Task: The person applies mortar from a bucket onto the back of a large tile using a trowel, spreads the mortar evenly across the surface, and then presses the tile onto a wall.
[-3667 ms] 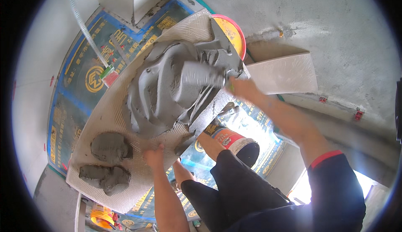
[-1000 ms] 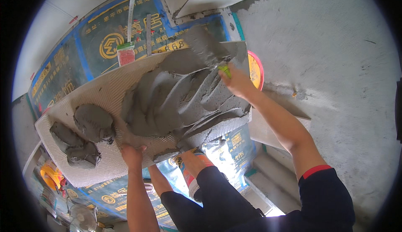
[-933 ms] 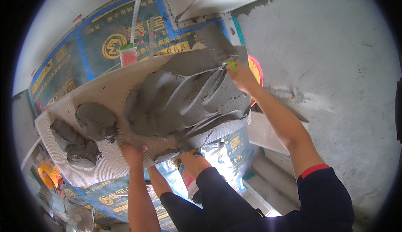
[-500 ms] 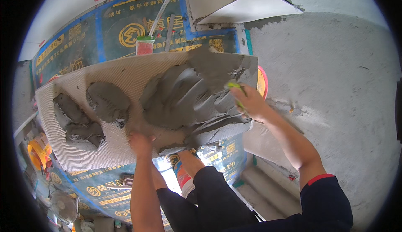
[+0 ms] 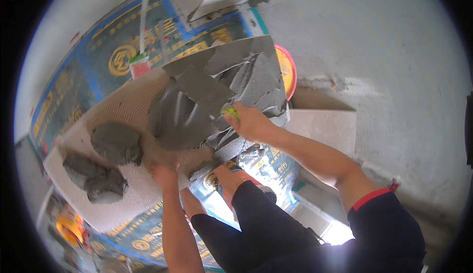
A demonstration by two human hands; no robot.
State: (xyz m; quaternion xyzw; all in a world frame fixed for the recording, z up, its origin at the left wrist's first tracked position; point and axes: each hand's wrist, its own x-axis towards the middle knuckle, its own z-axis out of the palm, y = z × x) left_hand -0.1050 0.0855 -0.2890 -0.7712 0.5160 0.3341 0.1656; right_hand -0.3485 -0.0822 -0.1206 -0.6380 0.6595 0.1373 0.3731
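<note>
A large pale tile (image 5: pixel 123 110) lies back side up across my knees, ribbed and tilted. Grey mortar (image 5: pixel 182 117) is smeared over its right half, and two separate grey lumps (image 5: pixel 116 142) sit on its left half. My right hand (image 5: pixel 251 122) grips the green-yellow handle of a trowel (image 5: pixel 204 90), whose flat blade rests on the wet mortar. My left hand (image 5: pixel 165 174) holds the tile's near edge from below, thumb on the rim.
Blue printed sacks (image 5: pixel 98 66) lie under and behind the tile. A red-rimmed bucket (image 5: pixel 287 71) stands past the tile's far corner. A smaller beige tile (image 5: pixel 325 130) rests on the grey floor (image 5: pixel 384 66) to the right. An orange object (image 5: pixel 69 228) shows at lower left.
The trowel has swept leftward across the mortar, the blade now lying further toward the tile's middle. The mortar is spread flatter. My left hand stays on the near edge.
</note>
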